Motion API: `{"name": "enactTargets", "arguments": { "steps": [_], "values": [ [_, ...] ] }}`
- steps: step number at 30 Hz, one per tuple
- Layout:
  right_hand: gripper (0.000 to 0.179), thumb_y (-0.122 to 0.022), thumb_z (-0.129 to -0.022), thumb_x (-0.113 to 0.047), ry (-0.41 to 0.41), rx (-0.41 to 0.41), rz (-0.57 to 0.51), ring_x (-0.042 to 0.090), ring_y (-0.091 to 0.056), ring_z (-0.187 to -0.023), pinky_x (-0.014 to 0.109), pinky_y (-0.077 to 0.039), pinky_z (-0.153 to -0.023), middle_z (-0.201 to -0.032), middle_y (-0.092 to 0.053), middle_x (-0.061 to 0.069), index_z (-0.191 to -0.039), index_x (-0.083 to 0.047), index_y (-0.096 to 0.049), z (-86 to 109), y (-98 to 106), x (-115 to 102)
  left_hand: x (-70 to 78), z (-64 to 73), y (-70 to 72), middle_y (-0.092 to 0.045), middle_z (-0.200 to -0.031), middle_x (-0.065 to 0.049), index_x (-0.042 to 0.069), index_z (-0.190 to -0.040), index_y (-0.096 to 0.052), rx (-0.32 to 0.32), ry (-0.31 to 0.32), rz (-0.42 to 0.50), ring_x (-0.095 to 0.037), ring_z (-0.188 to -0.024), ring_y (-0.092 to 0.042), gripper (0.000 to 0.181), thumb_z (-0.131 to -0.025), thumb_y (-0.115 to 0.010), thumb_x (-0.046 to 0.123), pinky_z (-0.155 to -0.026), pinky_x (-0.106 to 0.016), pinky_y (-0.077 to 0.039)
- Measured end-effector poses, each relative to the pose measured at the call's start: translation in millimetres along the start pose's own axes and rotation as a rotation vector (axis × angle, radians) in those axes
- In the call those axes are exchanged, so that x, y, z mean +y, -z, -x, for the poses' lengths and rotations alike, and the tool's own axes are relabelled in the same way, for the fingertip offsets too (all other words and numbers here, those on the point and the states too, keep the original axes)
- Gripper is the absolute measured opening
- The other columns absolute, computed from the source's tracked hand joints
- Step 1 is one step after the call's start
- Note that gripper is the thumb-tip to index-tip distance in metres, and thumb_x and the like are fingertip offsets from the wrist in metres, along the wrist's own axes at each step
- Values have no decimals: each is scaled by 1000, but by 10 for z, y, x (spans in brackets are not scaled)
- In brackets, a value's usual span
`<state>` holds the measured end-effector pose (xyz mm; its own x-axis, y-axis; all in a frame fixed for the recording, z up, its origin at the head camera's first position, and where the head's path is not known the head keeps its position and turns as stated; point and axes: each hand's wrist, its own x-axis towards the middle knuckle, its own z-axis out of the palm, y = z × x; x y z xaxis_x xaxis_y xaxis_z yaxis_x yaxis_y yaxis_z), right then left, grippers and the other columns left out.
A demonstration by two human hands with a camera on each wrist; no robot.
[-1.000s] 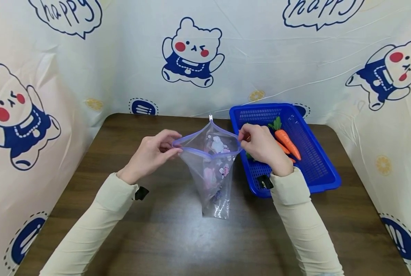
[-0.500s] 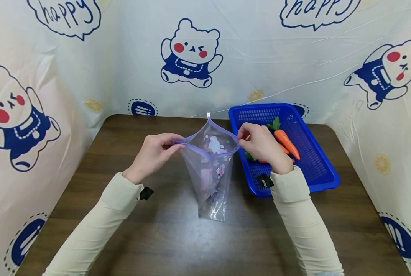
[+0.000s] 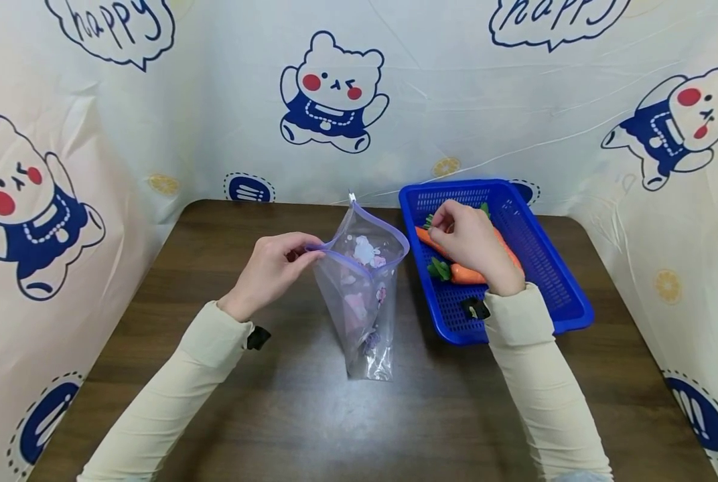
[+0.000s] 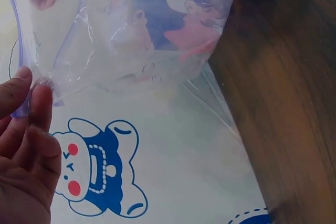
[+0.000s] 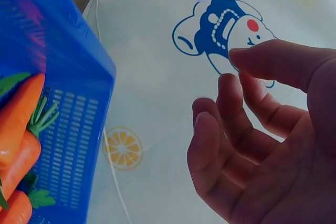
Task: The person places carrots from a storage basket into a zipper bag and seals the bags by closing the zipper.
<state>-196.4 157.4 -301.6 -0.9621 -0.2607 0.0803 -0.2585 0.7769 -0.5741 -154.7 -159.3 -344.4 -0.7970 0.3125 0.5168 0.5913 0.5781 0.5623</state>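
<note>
My left hand (image 3: 274,271) pinches the left edge of a clear zip bag (image 3: 359,308) between thumb and fingers. The bag stands upright with its purple-rimmed mouth spread wide and cartoon prints on its sides. In the left wrist view the thumb and fingertips grip the purple zip strip (image 4: 21,107). My right hand (image 3: 470,244) is over the blue basket (image 3: 552,294), holding nothing, its fingers loosely bent. Below it several orange carrots (image 3: 467,274) with green tops lie in the basket, partly hidden by the hand. The right wrist view shows a gap between thumb and fingers.
The basket stands at the back right of the brown wooden table (image 3: 262,415), just right of the bag. A pale printed cloth (image 3: 214,100) hangs behind and along both sides of the table.
My right hand has let go of the bag's right edge and moved right, over the basket. The bag's mouth has rounded on that side. My left hand keeps its hold.
</note>
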Motion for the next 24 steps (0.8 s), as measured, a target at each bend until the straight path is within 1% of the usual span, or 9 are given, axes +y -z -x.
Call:
{"name": "enactTargets", "arguments": {
  "steps": [4,7,11,15,20,24],
  "values": [
    [13,-58,-91,-14,-21,-7,19,26,-56,-80,35,-47,-72,-93,-64,14,-99,-5,-59,-15,67,49,-5,0,-4,-69,-81,-1,7,-96,-72,-3,-4,-12,-10,-61,-49,14,-83,-75,10,-53,-20,-41],
    [14,-57,-90,-15,-42,-38,38,26,-56,-81,37,-48,-74,-95,-64,14,-100,-5,-59,-23,117,102,-9,3,-11,-68,-80,-1,7,-96,-72,-15,0,-13,-10,-60,-49,14,-83,-75,10,-53,-21,-41],
    [15,-59,-89,-16,-47,-49,67,26,-57,-79,35,-47,-71,-94,-65,14,-100,-4,-58,-37,185,190,-12,6,-21,-69,-82,-1,7,-96,-72,-28,13,-14,-10,-61,-49,14,-83,-75,10,-53,-21,-42],
    [20,-63,-90,-20,-38,-56,101,27,-56,-79,34,-44,-68,-94,-64,15,-99,-3,-58,-45,246,274,-14,9,-23,-70,-83,-1,8,-96,-72,-25,12,-21,-10,-61,-50,13,-84,-75,10,-53,-21,-42],
    [27,-63,-91,-27,-71,-125,137,29,-55,-86,39,-46,-74,-100,-62,17,-102,-3,-58,-60,300,340,-19,16,-20,-70,-82,0,8,-95,-71,-15,6,-29,-10,-61,-50,12,-84,-74,11,-54,-21,-42],
    [29,-64,-91,-27,-74,-158,159,30,-53,-89,41,-46,-76,-101,-61,17,-103,-2,-58,-74,310,378,-25,25,-18,-70,-82,0,8,-95,-71,-15,8,-33,-9,-61,-50,12,-84,-74,11,-54,-21,-42]
  ]
}}
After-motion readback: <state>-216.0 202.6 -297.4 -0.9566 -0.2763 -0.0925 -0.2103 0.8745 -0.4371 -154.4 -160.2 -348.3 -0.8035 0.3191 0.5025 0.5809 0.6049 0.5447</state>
